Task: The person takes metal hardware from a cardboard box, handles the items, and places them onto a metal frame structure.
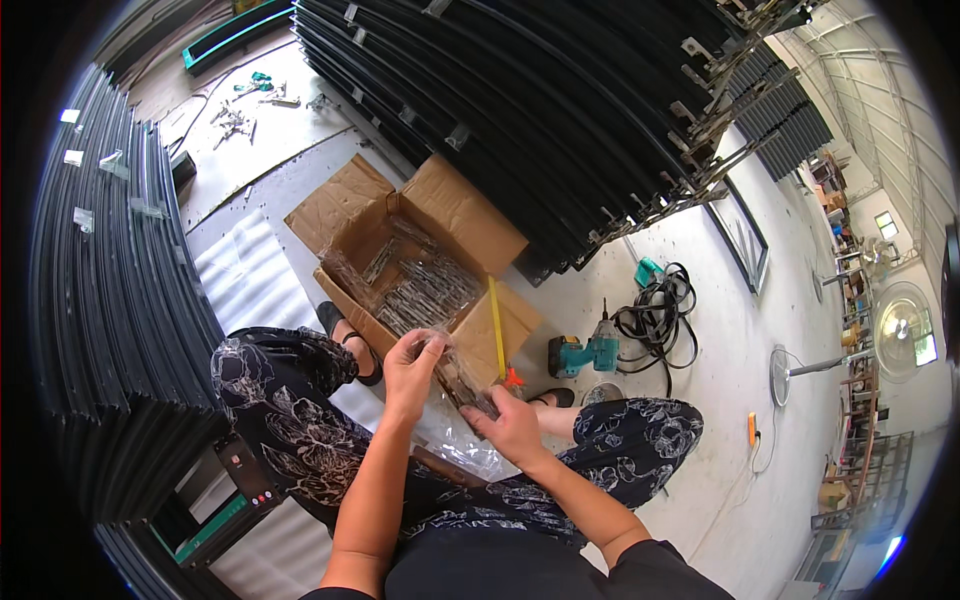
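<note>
Clear plastic bag (462, 385) of small metal pieces sits between both hands, above the person's knees. Behind it on the floor (700, 400), an open cardboard box (440, 215) holds more bagged metal hardware (425, 285), flanked by stacks of long dark frames (520, 110). A teal cordless drill (585, 352) lies beside coiled black cable (660, 315). The left hand (412, 368) pinches the bag's top; the right hand (510, 425) grips its lower end.
</note>
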Demonstrator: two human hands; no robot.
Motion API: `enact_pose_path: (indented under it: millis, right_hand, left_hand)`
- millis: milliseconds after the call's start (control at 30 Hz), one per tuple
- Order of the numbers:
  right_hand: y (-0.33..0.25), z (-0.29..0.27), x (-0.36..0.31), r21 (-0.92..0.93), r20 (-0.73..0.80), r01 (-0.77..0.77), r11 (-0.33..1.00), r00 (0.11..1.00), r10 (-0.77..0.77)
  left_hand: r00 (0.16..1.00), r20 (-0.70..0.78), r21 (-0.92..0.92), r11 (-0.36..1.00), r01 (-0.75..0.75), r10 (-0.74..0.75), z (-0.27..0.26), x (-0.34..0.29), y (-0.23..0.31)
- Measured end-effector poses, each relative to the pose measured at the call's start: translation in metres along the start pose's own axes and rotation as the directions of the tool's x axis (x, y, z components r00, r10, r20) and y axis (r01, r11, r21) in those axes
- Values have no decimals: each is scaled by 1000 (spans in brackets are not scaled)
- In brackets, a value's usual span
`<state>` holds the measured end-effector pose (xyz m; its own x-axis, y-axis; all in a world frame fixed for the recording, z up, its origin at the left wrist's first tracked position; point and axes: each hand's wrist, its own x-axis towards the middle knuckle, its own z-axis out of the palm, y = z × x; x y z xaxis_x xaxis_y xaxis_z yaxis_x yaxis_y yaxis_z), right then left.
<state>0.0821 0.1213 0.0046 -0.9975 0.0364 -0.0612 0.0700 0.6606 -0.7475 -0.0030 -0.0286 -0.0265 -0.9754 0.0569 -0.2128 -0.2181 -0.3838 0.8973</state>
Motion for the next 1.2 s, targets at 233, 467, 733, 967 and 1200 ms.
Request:
enact_pose_path:
  millis: [233,467,733,967,1200]
  right_hand:
    - [1,21,4,-113,122,65,992,991,-51]
    - [0,37,5,-278,43,207,938,978,-203]
    - [-4,50,9,-345,-33,245,906,961,-273]
    - [-1,75,6,-126,-190,78,989,977,-101]
    - [14,91,16,599,56,-290,747,945,322]
  left_hand:
    - [987,-150,-133,990,45,-65,4,-3,-4]
    - [938,-244,-319,934,164,-248,-16,8,-19]
    - [905,-233,-648,751,128,-356,-27,16,-28]
    - [935,-199,-783,622,28,-293,-27,17,-28]
    - [924,-369,-501,859,-106,-101,-2,19,-22]
